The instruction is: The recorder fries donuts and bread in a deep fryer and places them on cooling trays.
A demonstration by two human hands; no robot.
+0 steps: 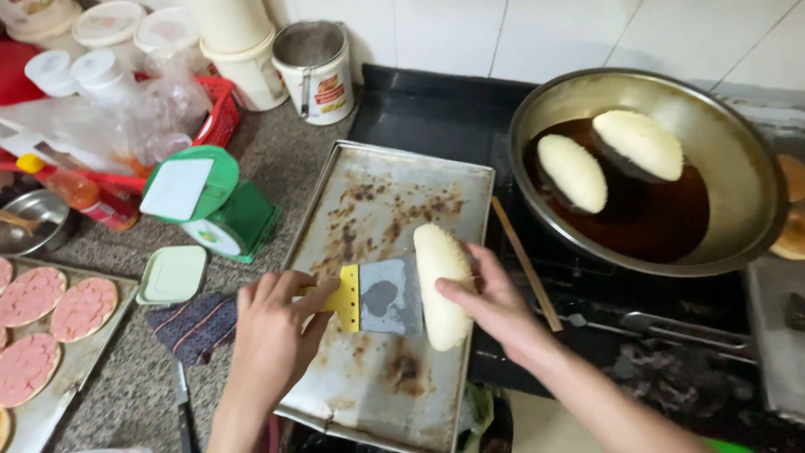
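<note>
Hands at tray [470, 252] edge: scraper [381, 296] left [272, 335], dough [440, 285] right [495, 298].

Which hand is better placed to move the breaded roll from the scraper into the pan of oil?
Probably the right hand: it already grips the breaded roll and is nearer the pan. The left hand holds the scraper.

White cylindrical tin [317, 71] with orange-and-red label against the tiled wall; red-labelled sauce bottle [80, 195] with yellow cap, lying left of the green kitchen scale [214, 201]; white lidded tubs [109, 25], top left
</note>
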